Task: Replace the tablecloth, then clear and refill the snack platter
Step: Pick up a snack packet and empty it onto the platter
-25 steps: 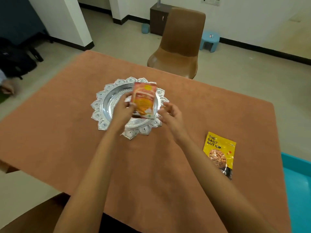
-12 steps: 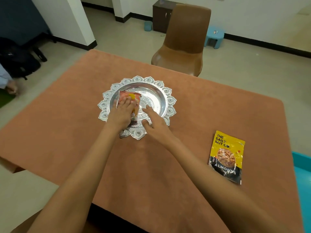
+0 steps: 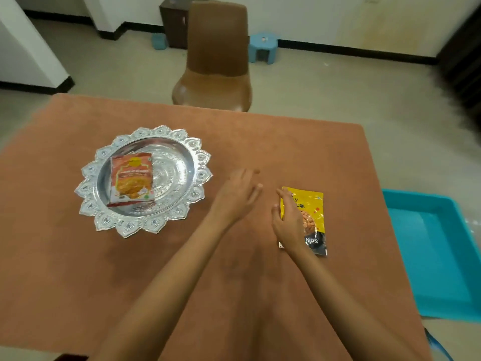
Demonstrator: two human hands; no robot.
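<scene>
Almond packet, "NDS" label, by right hand

Orange tablecloth; silver embossed platter; yellow-black packet

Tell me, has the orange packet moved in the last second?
Yes. The orange packet went down from above the silver platter to lie inside it.

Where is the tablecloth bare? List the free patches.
Free: the near strip of tablecloth, this side of the silver platter, left of the arms; the far band beyond the almond packet; the platter's right half beside the orange snack packet. Crowded: between platter and almond packet, where the left hand and right hand are.
</scene>
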